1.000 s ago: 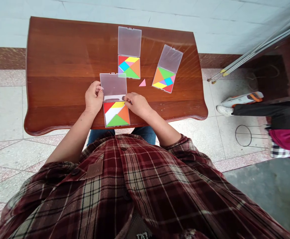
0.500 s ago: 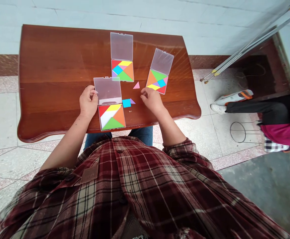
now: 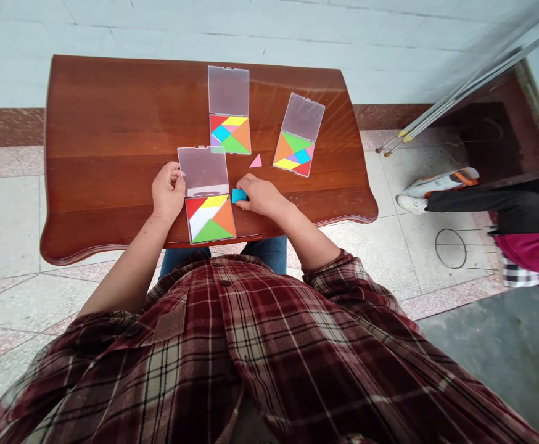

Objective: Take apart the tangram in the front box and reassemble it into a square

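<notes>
Swinging back left, my right hand (image 3: 261, 196) meets the flat blue square (image 3: 238, 195), now the piece handled; whether its fingers or my left hand's (image 3: 168, 191) clamp, I can't tell.

- left hand (image 3: 168, 190): fingers curled in loosely, thumb up close to the index, knuckles facing outward. honestly can't tell how firm that grip is
- left wrist (image 3: 159, 217): nearly straight, just a slight bend
- left forearm (image 3: 126, 265): bare, reaching forward and angling inward, elbow out of sight under the sleeve
- right hand (image 3: 259, 195): back of the hand up, fingers bent and aimed across toward the left, thumb underneath, kind of a pinch shape. fingertips partly hidden
- right wrist (image 3: 284, 211): pretty much in line with the arm
- right forearm (image 3: 314, 242): also bare, slanting forward and inward
- both hands in front of the torso, well apart from each other
</notes>
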The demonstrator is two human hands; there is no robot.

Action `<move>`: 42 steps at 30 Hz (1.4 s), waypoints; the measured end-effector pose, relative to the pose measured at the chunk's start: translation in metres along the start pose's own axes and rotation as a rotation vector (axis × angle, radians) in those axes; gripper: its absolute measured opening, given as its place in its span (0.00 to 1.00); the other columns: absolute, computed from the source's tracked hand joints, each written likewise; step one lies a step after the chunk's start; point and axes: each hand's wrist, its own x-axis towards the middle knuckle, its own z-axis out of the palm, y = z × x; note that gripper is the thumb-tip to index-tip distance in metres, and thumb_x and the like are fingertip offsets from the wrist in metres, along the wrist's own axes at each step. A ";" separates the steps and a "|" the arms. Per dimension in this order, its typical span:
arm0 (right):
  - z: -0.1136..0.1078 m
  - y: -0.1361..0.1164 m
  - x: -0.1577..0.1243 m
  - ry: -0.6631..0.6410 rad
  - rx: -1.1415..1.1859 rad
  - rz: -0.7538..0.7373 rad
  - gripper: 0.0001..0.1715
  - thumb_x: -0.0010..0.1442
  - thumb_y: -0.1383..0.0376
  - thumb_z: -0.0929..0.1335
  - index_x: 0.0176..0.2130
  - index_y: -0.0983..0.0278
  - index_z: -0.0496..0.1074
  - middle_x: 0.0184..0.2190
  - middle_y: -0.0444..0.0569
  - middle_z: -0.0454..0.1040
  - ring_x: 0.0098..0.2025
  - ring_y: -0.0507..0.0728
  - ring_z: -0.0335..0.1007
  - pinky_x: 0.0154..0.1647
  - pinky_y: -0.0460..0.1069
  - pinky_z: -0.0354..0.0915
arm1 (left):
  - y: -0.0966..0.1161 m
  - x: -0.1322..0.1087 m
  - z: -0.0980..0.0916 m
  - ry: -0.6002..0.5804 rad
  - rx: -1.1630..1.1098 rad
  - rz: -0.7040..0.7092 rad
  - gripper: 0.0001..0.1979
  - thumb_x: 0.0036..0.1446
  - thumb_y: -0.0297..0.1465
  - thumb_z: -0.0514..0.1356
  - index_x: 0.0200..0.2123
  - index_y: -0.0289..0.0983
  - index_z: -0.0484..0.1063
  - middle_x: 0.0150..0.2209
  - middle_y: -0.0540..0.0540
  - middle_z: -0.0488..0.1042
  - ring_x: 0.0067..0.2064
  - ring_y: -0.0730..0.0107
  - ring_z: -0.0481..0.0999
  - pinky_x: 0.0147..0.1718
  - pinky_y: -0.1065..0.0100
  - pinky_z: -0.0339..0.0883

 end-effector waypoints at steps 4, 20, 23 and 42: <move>0.007 0.003 -0.003 0.053 -0.038 -0.009 0.22 0.61 0.64 0.67 0.53 0.70 0.67 0.53 0.61 0.71 0.50 0.65 0.70 0.43 0.53 0.65 | 0.000 0.000 0.001 0.017 0.013 0.015 0.11 0.59 0.37 0.59 0.43 0.40 0.69 0.34 0.50 0.73 0.33 0.74 0.75 0.42 0.66 0.75; 0.011 -0.027 0.005 0.049 0.104 -0.377 0.19 0.60 0.64 0.67 0.51 0.66 0.70 0.51 0.56 0.72 0.46 0.59 0.69 0.40 0.50 0.59 | 0.010 -0.002 -0.001 -0.017 0.027 -0.018 0.09 0.58 0.33 0.57 0.42 0.40 0.69 0.35 0.50 0.75 0.35 0.71 0.76 0.44 0.65 0.74; 0.014 -0.044 0.010 -0.008 0.034 -0.513 0.17 0.61 0.65 0.68 0.50 0.66 0.70 0.50 0.55 0.72 0.46 0.59 0.68 0.40 0.50 0.58 | 0.012 -0.002 -0.001 -0.016 0.038 -0.011 0.08 0.58 0.32 0.57 0.42 0.40 0.69 0.35 0.50 0.75 0.34 0.71 0.76 0.42 0.66 0.73; 0.004 -0.047 0.025 0.009 -0.046 -0.521 0.16 0.63 0.71 0.65 0.51 0.64 0.70 0.51 0.53 0.70 0.46 0.58 0.68 0.41 0.51 0.60 | 0.016 -0.005 0.000 -0.007 0.031 0.002 0.08 0.58 0.32 0.57 0.41 0.40 0.69 0.35 0.50 0.75 0.35 0.71 0.76 0.41 0.66 0.74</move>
